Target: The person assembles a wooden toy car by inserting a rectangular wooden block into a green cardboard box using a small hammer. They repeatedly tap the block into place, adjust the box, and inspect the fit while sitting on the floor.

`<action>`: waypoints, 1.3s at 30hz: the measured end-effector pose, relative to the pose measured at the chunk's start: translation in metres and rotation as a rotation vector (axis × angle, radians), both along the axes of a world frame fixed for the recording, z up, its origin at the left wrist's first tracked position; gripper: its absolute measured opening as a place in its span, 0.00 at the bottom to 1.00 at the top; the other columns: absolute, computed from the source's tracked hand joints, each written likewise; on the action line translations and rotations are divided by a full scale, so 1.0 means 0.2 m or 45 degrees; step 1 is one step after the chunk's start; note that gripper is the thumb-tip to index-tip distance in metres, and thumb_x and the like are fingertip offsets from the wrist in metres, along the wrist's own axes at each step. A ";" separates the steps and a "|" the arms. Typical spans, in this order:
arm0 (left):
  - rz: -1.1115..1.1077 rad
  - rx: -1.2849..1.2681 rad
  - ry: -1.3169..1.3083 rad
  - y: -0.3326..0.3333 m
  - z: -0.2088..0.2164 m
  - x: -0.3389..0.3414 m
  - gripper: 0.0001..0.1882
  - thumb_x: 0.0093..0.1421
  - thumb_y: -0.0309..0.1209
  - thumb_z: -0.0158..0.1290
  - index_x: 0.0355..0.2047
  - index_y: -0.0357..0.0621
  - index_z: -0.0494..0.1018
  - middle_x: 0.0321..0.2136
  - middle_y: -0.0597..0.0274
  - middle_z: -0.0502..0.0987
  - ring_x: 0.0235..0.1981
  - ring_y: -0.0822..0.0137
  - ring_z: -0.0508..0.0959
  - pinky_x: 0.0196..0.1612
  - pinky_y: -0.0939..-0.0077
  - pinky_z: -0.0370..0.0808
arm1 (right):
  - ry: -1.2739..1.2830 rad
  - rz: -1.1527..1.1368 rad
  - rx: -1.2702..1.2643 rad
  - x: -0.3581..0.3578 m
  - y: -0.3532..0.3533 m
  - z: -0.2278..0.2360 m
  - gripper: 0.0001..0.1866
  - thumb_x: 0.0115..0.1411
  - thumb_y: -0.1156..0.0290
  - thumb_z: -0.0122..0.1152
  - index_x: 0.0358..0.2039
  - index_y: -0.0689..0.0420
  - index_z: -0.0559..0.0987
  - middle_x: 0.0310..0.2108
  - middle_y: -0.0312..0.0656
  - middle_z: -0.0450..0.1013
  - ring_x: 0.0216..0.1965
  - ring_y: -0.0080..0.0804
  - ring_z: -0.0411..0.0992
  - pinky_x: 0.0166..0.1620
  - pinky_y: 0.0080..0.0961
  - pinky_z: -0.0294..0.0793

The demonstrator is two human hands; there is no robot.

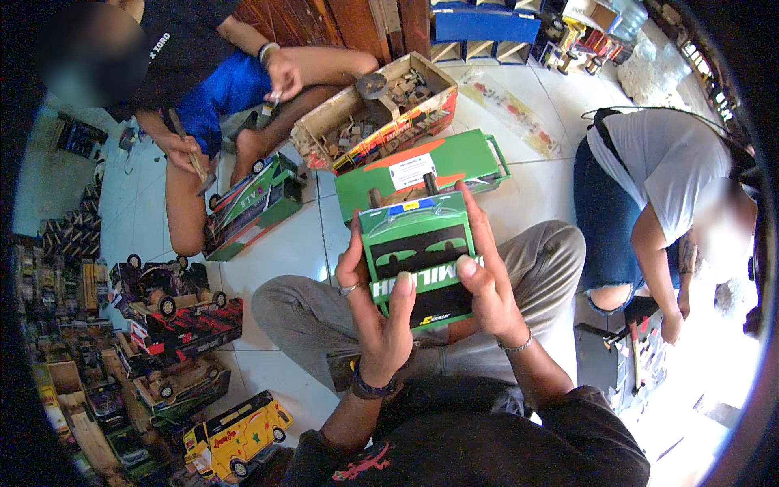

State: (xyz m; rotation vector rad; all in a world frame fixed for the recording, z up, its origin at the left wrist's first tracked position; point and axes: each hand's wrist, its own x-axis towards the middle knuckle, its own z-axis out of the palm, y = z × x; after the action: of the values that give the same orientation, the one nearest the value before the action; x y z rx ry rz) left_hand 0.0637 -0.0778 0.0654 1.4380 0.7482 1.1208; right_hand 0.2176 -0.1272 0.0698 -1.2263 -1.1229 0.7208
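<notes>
Both my hands hold a green toy bus [422, 235] up in front of my crossed legs, one at each side. The side facing me has a black panel with white lettering and leaf shapes. Two dark wheels show beyond its far edge. My left hand [375, 325] grips its left side, thumb pressed on the panel. My right hand [493, 296] grips the right side, its thumb also on the panel. Behind it on the floor lies a longer green and orange toy body [479, 154] with a white label, partly hidden by the held bus.
A wooden box [308, 134] of small wood pieces stands beyond. At far left a co-worker's hand [185, 150] holds a tool by a green toy bus [256, 207]. Several toy vehicles [182, 312] and a yellow one [239, 434] lie left. Another person [657, 154] bends over at right.
</notes>
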 end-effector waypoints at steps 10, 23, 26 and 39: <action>-0.107 -0.121 -0.363 0.16 0.00 0.14 0.40 0.74 0.58 0.27 0.71 0.36 0.53 0.69 0.53 0.60 0.69 0.60 0.60 0.72 0.62 0.51 | 0.072 -0.088 -0.105 0.10 0.11 -0.05 0.37 0.69 0.60 0.46 0.74 0.60 0.50 0.75 0.52 0.47 0.76 0.42 0.42 0.74 0.37 0.40; 0.049 0.066 0.087 0.18 0.10 0.12 0.33 0.74 0.45 0.31 0.72 0.36 0.53 0.71 0.52 0.57 0.71 0.60 0.58 0.72 0.66 0.51 | 0.083 -0.047 -0.056 0.07 0.18 -0.05 0.41 0.74 0.42 0.22 0.74 0.61 0.49 0.76 0.50 0.44 0.77 0.44 0.38 0.75 0.36 0.35; 0.013 0.108 0.196 0.20 0.11 0.08 0.32 0.75 0.45 0.31 0.71 0.35 0.56 0.71 0.48 0.57 0.73 0.59 0.54 0.72 0.64 0.49 | 0.040 -0.062 -0.050 0.05 0.19 -0.02 0.38 0.74 0.46 0.27 0.74 0.60 0.48 0.76 0.50 0.43 0.77 0.44 0.38 0.75 0.37 0.35; 0.132 0.139 0.187 0.20 0.05 0.07 0.27 0.77 0.44 0.29 0.61 0.39 0.68 0.59 0.53 0.69 0.63 0.61 0.66 0.68 0.67 0.57 | 0.161 -0.055 -0.085 0.01 0.18 0.00 0.39 0.72 0.48 0.32 0.75 0.60 0.47 0.77 0.49 0.42 0.77 0.42 0.36 0.75 0.35 0.33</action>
State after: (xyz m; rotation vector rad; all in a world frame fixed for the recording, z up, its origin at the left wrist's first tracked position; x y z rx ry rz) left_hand 0.0786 -0.0382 0.0762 1.6022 0.8846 1.1591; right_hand 0.2189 -0.0909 0.0705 -1.2398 -0.9719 0.7971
